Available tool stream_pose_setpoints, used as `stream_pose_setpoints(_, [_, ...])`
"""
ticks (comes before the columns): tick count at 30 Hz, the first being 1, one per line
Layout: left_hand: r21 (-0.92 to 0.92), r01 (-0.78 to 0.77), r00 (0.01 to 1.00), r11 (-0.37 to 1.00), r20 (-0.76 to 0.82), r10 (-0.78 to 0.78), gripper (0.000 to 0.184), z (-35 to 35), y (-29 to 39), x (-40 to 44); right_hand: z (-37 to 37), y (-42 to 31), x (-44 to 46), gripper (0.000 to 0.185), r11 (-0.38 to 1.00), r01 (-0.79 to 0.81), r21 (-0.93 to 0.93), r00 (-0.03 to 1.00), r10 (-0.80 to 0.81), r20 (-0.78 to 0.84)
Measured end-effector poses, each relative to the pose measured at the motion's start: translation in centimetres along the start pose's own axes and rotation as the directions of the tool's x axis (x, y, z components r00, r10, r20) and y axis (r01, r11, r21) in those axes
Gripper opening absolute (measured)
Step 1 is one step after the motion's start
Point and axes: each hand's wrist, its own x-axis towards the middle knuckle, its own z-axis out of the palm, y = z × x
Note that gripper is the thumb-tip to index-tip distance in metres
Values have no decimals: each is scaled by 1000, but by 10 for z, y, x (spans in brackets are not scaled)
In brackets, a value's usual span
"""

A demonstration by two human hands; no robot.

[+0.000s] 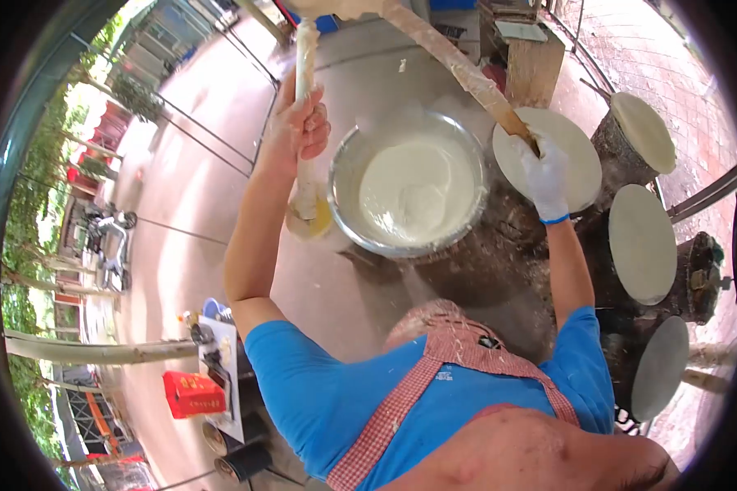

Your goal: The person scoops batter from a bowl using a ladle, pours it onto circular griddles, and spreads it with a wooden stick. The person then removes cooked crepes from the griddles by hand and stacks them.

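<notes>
My bare left hand [300, 123] is wrapped round a pale, batter-coated stick [306, 61] that stands roughly upright left of a metal bowl. My right hand [544, 176], in a white glove with a blue cuff, grips the end of a long wooden paddle [467, 74] smeared with white paste; it slants up to the top edge of the view. Between the hands, the round metal bowl [473, 204] holds creamy white batter [418, 188]. Below my left hand is a small container with something yellow [321, 218]. A round pale griddle [577, 151] lies beside and behind my right hand.
More round griddles [643, 245] [660, 368] stand on dark drums at the right, with another pale-topped drum [643, 131] beyond. A wooden box [532, 65] is at the top. Lower left are a red bag [194, 394] and a small table [229, 368]. A motorbike [113, 237] stands farther left.
</notes>
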Motion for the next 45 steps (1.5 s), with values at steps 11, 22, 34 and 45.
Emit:
stream_pose_setpoints(11, [-548,807,454,221,335,-826,12,-29,-154,13,-65,23,-203,32,605,-758,-244,545,793,272])
stream_pose_setpoints(22, [-133,983,13,-126,739,-674,8,200,-311,9,-203,-28,-402,36,425,-868,-257,469,871,-144])
stream_pose_setpoints(34, [541,629,-167,558,795,-583,29,606,-412,-104,-417,-150,-537,36,-107,-981,162,-192,426,-884])
stream_pose_setpoints(45, [394,-522,331,757,911,-246,60,784,-548,-119,-511,3,-511,34,-26,-989,-147,126,379,-917])
